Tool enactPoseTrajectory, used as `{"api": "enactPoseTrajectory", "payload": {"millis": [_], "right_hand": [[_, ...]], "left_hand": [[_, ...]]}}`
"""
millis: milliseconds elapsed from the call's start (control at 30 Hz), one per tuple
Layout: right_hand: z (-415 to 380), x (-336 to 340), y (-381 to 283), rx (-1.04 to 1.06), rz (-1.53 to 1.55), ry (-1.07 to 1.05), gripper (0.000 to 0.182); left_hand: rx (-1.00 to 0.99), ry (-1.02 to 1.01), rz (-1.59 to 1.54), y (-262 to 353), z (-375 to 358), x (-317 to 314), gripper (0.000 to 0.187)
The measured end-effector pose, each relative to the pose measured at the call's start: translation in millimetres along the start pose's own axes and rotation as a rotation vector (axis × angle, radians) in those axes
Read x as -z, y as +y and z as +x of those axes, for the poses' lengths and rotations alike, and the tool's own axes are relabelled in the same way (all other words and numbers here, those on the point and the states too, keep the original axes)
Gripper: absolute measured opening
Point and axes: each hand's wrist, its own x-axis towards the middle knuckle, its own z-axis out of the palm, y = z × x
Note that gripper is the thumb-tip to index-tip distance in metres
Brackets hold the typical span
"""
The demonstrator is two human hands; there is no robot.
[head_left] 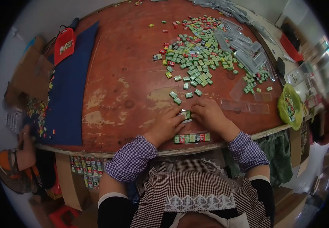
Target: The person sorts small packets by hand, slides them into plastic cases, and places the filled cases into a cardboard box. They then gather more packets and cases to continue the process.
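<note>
My left hand (164, 126) and my right hand (211, 115) meet near the table's front edge, fingers bent in a pinch. Between their fingertips is a small green box (186, 114), with something pale along its lower edge that I cannot make out. Just below the hands lies a clear plastic tray (191, 138) filled with a row of small green, red and white boxes. A few loose green boxes (177, 100) lie just beyond my fingers.
Many small boxes (195, 57) are heaped farther back, beside stacked clear plastic trays (246, 59). A yellow-green basket (287, 110) stands at the right edge. On the left are a blue mat (71, 87), a red scoop-like tray (59, 51) and another person (23, 155).
</note>
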Motion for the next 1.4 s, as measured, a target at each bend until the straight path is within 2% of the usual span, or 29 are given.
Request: {"api": "enactPoseTrajectory", "payload": {"millis": [133, 233, 333, 433, 633, 733, 833, 867, 967, 1067, 1100, 1267, 1333, 1400], "right_hand": [[2, 7, 3, -0.052, -0.034, -0.046, 0.021], [2, 13, -6, -0.112, 0.127, -0.039, 0.021], [2, -4, -9, 0.06, 0.082, -0.014, 0.019], [9, -8, -15, 0.054, 0.012, 0.026, 0.015], [6, 4, -11, 0.175, -0.154, -0.153, 0.014], [6, 7, 0, 0.111, 0.117, -0.1, 0.015], [-8, 23, 13, -0.077, 0.266, 0.156, 0.019], [-20, 34, 18, -0.162, 0.183, 0.209, 0.024], [-57, 69, 25, -0.221, -0.108, 0.217, 0.024], [-73, 80, 23, -0.24, -0.301, 0.175, 0.021], [-77, 77, 28, -0.252, -0.348, 0.142, 0.02], [-83, 61, 48, -0.272, -0.477, 0.016, 0.018], [-73, 51, 38, -0.153, -0.323, 0.009, 0.019], [-49, 44, 15, -0.029, -0.165, -0.048, 0.019]], "left_hand": [[0.011, 0.01, -0.022, 1, -1, -1, 0.029], [0.008, 0.016, -0.028, -2, -2, -2, 0.03], [0.0, 0.018, -0.029, -2, -2, -2, 0.03], [0.002, 0.026, -0.052, -2, -2, -1, 0.03], [0.036, 0.008, -0.044, 0, -2, 1, 0.031], [0.079, -0.022, -0.089, 3, 2, 1, 0.033], [0.133, -0.018, -0.252, -1, 2, -1, 0.035], [0.152, -0.005, -0.326, -2, 0, -2, 0.036], [0.219, -0.088, -0.356, 21, -14, 12, 0.038], [0.172, -0.226, -0.43, 34, -32, 11, 0.043], [0.117, -0.262, -0.269, 40, -35, 15, 0.05], [0.156, -0.069, -0.16, 29, -35, 38, 0.046], [0.178, 0.051, -0.061, 15, -29, 39, 0.039], [0.165, 0.064, 0.038, -1, -15, 32, 0.037]]}}
